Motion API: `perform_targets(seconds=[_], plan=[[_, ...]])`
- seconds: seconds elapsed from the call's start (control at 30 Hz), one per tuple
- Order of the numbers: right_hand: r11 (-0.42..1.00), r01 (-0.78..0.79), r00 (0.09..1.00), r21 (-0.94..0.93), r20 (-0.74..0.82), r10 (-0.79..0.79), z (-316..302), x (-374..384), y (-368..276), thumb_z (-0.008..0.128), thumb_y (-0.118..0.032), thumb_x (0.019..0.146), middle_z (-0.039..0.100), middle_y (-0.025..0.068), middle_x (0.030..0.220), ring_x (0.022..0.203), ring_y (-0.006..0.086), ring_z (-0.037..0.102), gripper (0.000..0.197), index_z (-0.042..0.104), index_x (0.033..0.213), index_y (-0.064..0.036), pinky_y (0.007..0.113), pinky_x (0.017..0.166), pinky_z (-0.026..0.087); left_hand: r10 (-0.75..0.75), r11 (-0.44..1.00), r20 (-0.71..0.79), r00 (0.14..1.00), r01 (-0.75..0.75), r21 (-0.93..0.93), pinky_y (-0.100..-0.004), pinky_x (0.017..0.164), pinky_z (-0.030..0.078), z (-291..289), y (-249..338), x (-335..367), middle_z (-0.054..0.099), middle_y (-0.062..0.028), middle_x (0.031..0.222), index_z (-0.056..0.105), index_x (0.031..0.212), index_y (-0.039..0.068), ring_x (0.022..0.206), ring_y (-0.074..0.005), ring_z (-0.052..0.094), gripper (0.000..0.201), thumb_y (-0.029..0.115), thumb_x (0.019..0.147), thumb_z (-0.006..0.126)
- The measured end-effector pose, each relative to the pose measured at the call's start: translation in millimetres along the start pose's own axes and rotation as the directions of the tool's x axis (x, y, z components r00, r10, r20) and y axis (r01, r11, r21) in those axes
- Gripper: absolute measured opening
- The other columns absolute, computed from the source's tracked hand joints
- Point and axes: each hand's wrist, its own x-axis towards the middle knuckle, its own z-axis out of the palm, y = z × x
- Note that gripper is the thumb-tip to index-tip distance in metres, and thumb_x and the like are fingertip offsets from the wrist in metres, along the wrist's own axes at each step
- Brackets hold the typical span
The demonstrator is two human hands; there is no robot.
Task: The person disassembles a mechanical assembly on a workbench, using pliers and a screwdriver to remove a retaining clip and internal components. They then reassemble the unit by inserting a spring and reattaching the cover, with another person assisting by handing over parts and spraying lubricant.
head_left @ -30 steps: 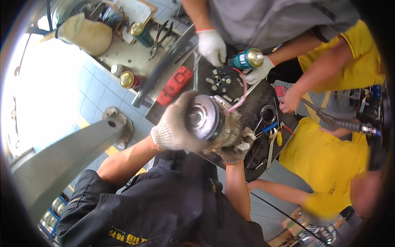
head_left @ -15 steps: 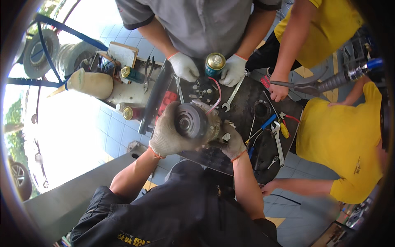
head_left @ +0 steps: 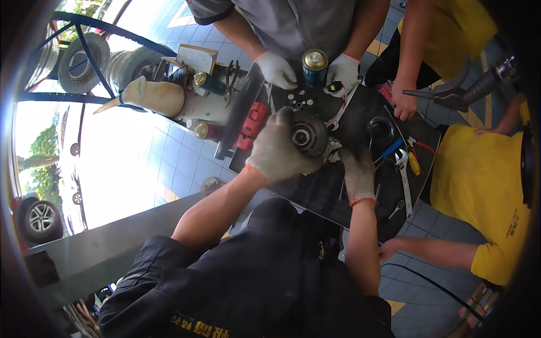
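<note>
My left hand [head_left: 284,149], in a pale knit glove, is wrapped round the side of a compressor with a dark round pulley [head_left: 308,133]. The pulley faces up, and its metal hub shows in the middle. My right hand [head_left: 358,172], gloved too, is just right of the compressor, over the dark mat; its fingers are smeared by motion. A thin pinkish wire [head_left: 344,101] runs from beside the compressor to a small dark connector [head_left: 335,87] at a co-worker's white-gloved hand [head_left: 342,74]. Beyond the pulley lies a dark round plate with holes [head_left: 300,102].
Around the compressor on the dark-topped table lie a red tool holder [head_left: 252,125], a black ring [head_left: 381,130], an adjustable wrench [head_left: 404,183] and yellow-handled pliers [head_left: 414,163]. A spray can [head_left: 314,67] stands between the co-worker's hands. Another person's hand [head_left: 404,100] rests at the right edge.
The compressor has been lowered toward the table, its pulley turned more upward. My right hand has come away from its side. The wire's loop has dropped toward the co-worker's hand.
</note>
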Motion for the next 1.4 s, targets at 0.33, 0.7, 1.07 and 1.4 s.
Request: perform_targets(seconds=[0.33, 0.7, 1.07, 1.4], plan=[[0.967, -0.239, 0.971, -0.085, -0.037, 0.237, -39.1, -144.0, 3.6, 0.085, -0.017, 0.105, 0.082, 0.0126, 0.136, 0.119, 0.0208, 0.079, 0.048, 0.073, 0.149, 0.0, 0.038, 0.101, 0.063, 0.102, 0.951, -0.011, 0.995, -0.1, -0.293, -0.0529, 0.108, 0.063, 1.3, -111.9, -31.1, 0.076, -0.0294, 0.136, 0.061, 0.151, -0.005, 0.124, -0.0488, 0.078, 0.084, 0.045, 0.091, 0.094], [0.757, -0.303, 0.912, -0.579, -0.406, 0.056, 21.5, -122.6, 7.4, 0.084, -0.042, 0.1, 0.085, 0.0222, 0.127, 0.12, 0.0418, 0.082, 0.052, 0.08, 0.136, -0.0053, 0.048, 0.107, 0.062, -0.023, 0.975, 0.435, 0.9, -0.075, 0.208, -0.0558, 0.1, 0.067, 73.4, -179.0, -2.2, 0.085, -0.0294, 0.12, 0.073, 0.132, -0.004, 0.117, -0.0477, 0.083, 0.078, 0.061, 0.092, 0.087], [0.359, -0.47, 0.85, -0.806, -0.523, -0.06, 18.2, -105.4, 29.0, 0.084, -0.044, 0.101, 0.082, 0.0236, 0.127, 0.117, 0.0468, 0.081, 0.048, 0.077, 0.136, -0.0109, 0.056, 0.101, 0.065, 0.13, 0.96, 0.28, 0.951, -0.05, -0.276, -0.0481, 0.09, 0.064, 32.8, -233.3, -26.0, 0.083, -0.0213, 0.104, 0.075, 0.133, -0.002, 0.095, -0.0372, 0.081, 0.041, 0.029, 0.106, 0.073], [0.213, -0.32, 0.948, -0.923, -0.31, 0.077, 37.3, -85.7, 67.2, 0.082, -0.045, 0.103, 0.083, 0.0198, 0.119, 0.107, 0.0438, 0.084, 0.04, 0.078, 0.129, -0.0144, 0.055, 0.094, 0.069, 0.278, 0.846, 0.125, 0.953, -0.181, -0.501, -0.037, 0.079, 0.061, -60.5, -152.1, -72.3, 0.079, -0.0105, 0.101, 0.08, 0.13, 0.001, 0.089, -0.0204, 0.077, 0.024, 0.01, 0.11, 0.071]])
